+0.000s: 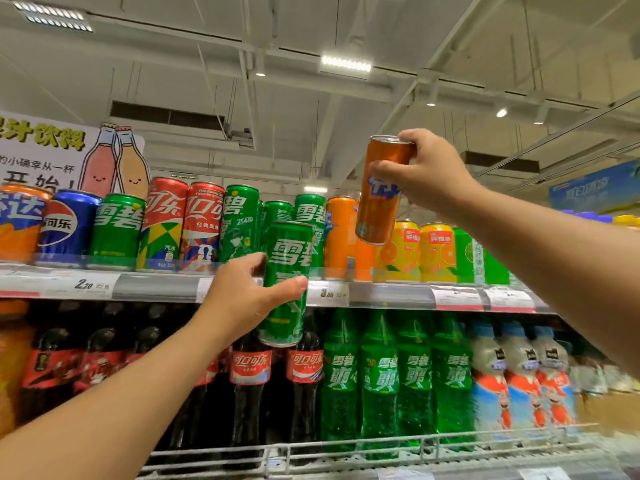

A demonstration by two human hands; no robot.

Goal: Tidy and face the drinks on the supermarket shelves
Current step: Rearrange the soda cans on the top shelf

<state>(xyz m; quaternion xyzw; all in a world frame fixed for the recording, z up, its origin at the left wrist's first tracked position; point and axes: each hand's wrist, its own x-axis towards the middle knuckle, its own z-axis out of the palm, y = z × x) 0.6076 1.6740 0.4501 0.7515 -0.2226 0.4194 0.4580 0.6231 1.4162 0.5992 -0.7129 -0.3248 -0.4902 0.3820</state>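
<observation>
Low in the frame's centre, the left hand (247, 299) wraps thumb and curled fingers round a green can (286, 282), held in front of the top shelf's edge (159, 287). Upper right, the right hand (429, 171) pinches a tilted orange can (382, 190) above the shelved cans (204, 225). Bottles (377, 379) stand below.

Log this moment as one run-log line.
left hand: holds green can | right hand: holds orange can | both off top shelf

The top shelf (388, 293) carries upright cans (162, 225); the wire-fronted lower shelf (346, 448) carries standing bottles (379, 382).
</observation>
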